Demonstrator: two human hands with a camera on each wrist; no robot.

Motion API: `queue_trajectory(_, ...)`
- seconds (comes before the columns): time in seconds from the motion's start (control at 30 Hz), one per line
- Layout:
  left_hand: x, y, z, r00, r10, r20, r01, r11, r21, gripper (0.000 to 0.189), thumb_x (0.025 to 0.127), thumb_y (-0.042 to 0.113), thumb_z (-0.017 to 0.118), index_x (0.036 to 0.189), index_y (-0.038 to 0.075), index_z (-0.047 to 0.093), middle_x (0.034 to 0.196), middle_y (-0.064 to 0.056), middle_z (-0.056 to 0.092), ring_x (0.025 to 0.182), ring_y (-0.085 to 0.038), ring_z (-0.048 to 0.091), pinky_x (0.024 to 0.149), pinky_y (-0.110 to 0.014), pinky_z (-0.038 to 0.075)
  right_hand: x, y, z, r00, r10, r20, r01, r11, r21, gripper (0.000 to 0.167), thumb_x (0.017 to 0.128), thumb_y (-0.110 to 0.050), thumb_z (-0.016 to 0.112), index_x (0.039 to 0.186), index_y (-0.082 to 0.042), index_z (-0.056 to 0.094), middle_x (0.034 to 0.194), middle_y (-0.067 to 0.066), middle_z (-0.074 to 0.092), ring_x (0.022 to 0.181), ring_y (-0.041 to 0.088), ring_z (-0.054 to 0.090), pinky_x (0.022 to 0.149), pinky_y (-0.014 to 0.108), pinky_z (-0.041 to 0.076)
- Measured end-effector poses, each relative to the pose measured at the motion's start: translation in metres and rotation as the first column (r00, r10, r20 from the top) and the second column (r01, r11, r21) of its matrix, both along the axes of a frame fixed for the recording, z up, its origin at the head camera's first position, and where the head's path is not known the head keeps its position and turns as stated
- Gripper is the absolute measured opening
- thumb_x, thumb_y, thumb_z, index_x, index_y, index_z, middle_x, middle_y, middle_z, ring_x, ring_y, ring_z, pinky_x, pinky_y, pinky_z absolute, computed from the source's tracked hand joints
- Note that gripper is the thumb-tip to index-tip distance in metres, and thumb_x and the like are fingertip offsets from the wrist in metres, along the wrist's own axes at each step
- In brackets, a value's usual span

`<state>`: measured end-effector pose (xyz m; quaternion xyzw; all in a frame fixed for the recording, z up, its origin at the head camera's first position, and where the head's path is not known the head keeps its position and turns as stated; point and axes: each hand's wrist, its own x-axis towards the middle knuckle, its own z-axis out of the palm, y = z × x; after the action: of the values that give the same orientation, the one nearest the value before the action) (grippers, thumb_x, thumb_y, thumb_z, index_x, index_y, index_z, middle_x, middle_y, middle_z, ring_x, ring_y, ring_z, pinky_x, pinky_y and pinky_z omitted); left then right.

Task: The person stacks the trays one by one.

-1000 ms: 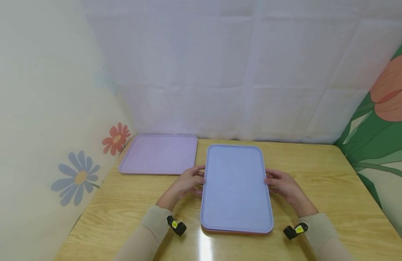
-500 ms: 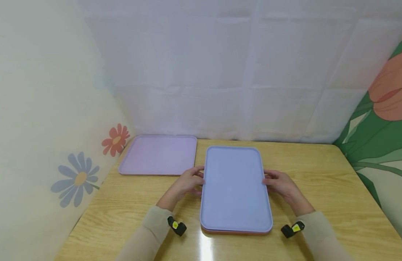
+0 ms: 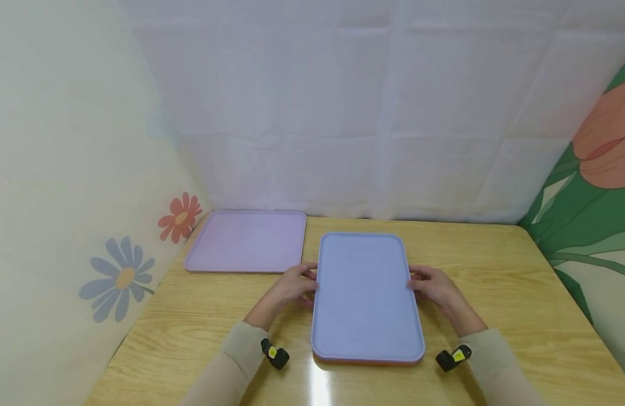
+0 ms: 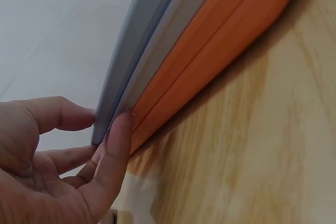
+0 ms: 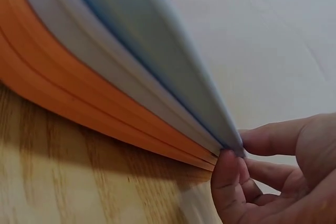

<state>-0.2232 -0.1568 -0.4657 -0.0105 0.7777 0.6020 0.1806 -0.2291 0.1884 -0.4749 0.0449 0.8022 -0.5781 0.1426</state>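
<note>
In the head view a light blue rectangular tray (image 3: 365,299) lies lengthwise on top of a stack, in the middle of the table. Below it the left wrist view shows a pale lavender-grey tray edge (image 4: 165,45) and orange edges (image 4: 210,51) at the bottom. My left hand (image 3: 294,285) holds the blue tray's left long side, thumb at its rim and fingers along the stack's side. On the opposite side my right hand (image 3: 433,286) grips it likewise. In the right wrist view the thumb (image 5: 273,137) meets the blue rim, with fingertips just under it.
A lilac tray (image 3: 249,241) lies crosswise at the back left of the wooden table (image 3: 505,282). White cloth (image 3: 363,113) hangs behind the table's far edge. Flower-printed walls stand left and right.
The blue tray's far edge has come slightly down and toward me, while its near edge stays put. My right hand has shifted slightly left with it; the left barely moves.
</note>
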Motion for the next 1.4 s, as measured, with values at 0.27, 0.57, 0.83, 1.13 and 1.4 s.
queue_trajectory(0.27,0.001,0.000,-0.001,1.000,0.000,0.026,-0.001,1.000,0.028,0.062,0.090,-0.004,0.061,0.149,-0.004,0.042,0.120,-0.021,0.051,0.085,-0.028,0.066,0.070,-0.045,0.064,0.000,0.000,0.001,1.000,0.013,0.008,-0.013,1.000,-0.021,0.056,0.093,0.001,0.064,0.144,0.013,0.044,0.115,0.022,0.061,0.093,0.019,0.063,0.086,0.036,0.058)
queue_trajectory(0.57,0.004,-0.007,0.002,0.999,0.012,-0.038,-0.013,1.000,-0.006,0.053,0.093,0.003,0.061,0.143,-0.007,0.048,0.119,-0.022,0.056,0.088,-0.029,0.068,0.075,-0.044,0.063,0.000,0.002,-0.001,0.997,0.043,0.061,-0.039,0.997,-0.068,0.057,0.096,-0.004,0.063,0.146,0.014,0.040,0.135,0.032,0.056,0.106,0.025,0.065,0.096,0.044,0.055)
queue_trajectory(0.83,0.001,-0.039,0.014,0.992,-0.013,-0.125,0.002,0.997,-0.083,0.047,0.100,0.010,0.057,0.143,-0.007,0.047,0.125,-0.025,0.058,0.101,-0.033,0.066,0.079,-0.043,0.063,0.000,0.005,-0.002,0.992,0.054,0.111,-0.041,0.992,-0.121,0.061,0.097,-0.005,0.062,0.149,0.011,0.037,0.141,0.032,0.052,0.106,0.024,0.065,0.087,0.039,0.059)
queue_trajectory(1.13,-0.011,-0.090,0.029,0.978,0.062,-0.200,-0.110,0.965,-0.239,0.047,0.102,0.012,0.056,0.143,-0.008,0.046,0.129,-0.028,0.057,0.107,-0.036,0.065,0.082,-0.041,0.062,0.001,0.005,-0.001,0.992,0.047,0.119,-0.032,0.992,-0.126,0.062,0.097,-0.007,0.063,0.150,0.010,0.036,0.143,0.032,0.050,0.106,0.024,0.066,0.085,0.037,0.060)
queue_trajectory(1.4,-0.024,-0.137,0.038,0.942,0.114,-0.317,-0.241,0.885,-0.398,0.049,0.101,0.020,0.056,0.141,-0.008,0.049,0.135,-0.030,0.057,0.110,-0.043,0.063,0.086,-0.040,0.060,0.002,0.006,-0.004,0.990,0.022,0.140,-0.002,0.990,-0.138,0.061,0.097,-0.010,0.065,0.149,0.008,0.039,0.139,0.027,0.055,0.106,0.022,0.065,0.087,0.037,0.060)
